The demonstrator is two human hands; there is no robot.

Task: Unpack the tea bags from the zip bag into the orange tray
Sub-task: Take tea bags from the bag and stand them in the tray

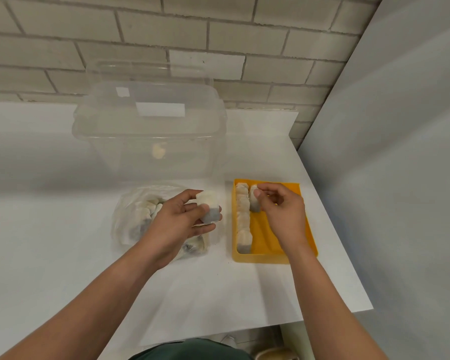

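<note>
Your two bare forearms come in over the near edge of the tabletop [63,242].

Your left grip [182,219] is palm-up above the zip bag [130,216], thumb and fingers curled around one tea bag [209,207]. That bag's long axis runs near to far, with its dark, filled end toward you and its pale end toward the far edge. The zip bag lies crumpled, and your hand covers its right half. The tea bags left in it are blurred through the plastic and cannot be counted.

Just to its right, near the tabletop's right edge, the orange tray [260,257] lies with its long side running near to far. Your right grip [281,211] reaches in from the near side with the wrist bent. Its thumb and forefinger pinch a second tea bag [254,202] by its far end, dark end toward you, while the other fingers curl loosely and hide part of the tray floor. A row of tea bags [243,219] overlaps along the tray's left wall, lined up near to far.

Farther back stands a clear plastic container [151,131]. A small pale thing inside it is too blurred to identify.
</note>
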